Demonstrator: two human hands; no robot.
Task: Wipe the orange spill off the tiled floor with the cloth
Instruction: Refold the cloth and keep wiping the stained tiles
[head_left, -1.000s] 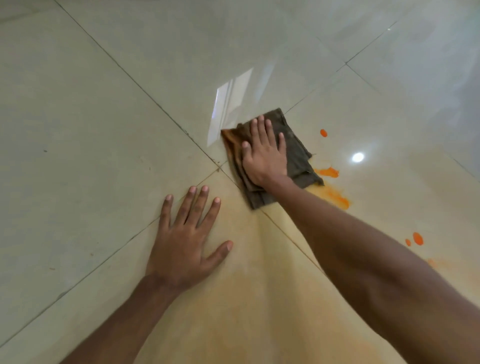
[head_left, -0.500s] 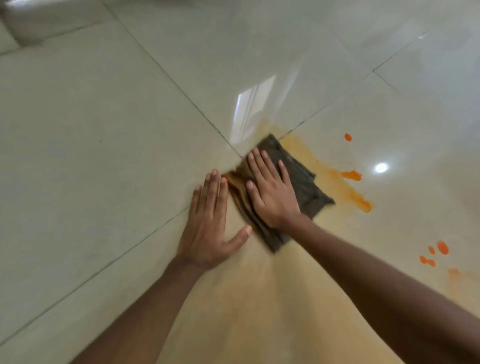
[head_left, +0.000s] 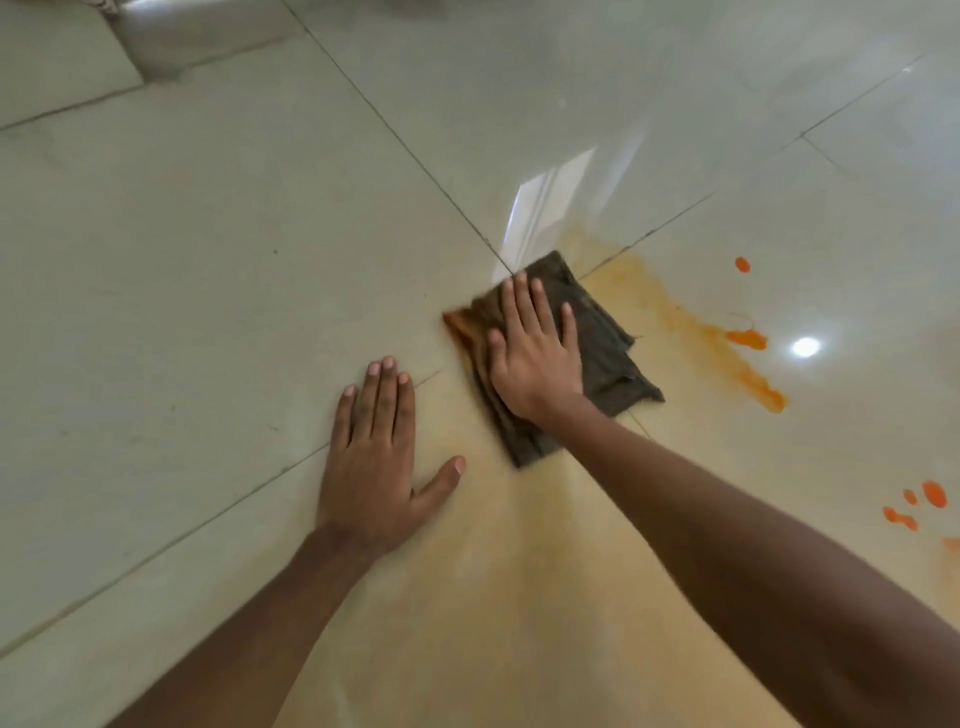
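Right hand (head_left: 535, 364): fingers spread, flat on cloth (head_left: 597, 353).
Left hand (head_left: 374, 457): fingers together, thumb out; now apart from cloth.
Cloth: on tile joint, beside orange spill (head_left: 717, 343).
Hidden: cloth centre, under palm.

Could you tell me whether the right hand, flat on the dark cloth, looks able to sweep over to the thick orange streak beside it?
Probably yes: only bare glossy tiled floor lies between the right hand on the dark folded cloth and the thick orange streak.
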